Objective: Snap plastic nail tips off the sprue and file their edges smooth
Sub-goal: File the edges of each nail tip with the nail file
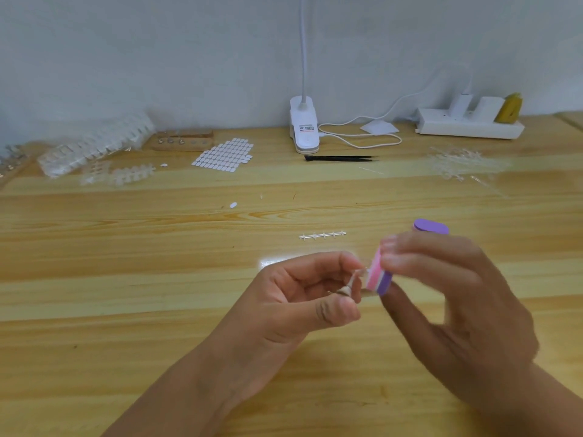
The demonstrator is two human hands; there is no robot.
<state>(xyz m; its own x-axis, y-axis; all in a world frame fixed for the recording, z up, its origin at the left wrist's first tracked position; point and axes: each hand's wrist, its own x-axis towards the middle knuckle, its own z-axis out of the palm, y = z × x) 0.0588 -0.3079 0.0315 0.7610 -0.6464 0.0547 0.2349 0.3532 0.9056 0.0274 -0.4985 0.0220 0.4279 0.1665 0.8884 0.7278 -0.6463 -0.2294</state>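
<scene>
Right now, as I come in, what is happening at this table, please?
A person is filing a small clear nail tip. The left hand pinches the tip between thumb and fingers, and the right hand holds a pink and purple file block against its edge. The right hand is blurred, so it seems to be in motion. On the wooden table beyond the hands lie a thin sprue strip and a second purple file.

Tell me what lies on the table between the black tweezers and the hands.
A small clear sprue strip lies there, shown in the head view.
</scene>
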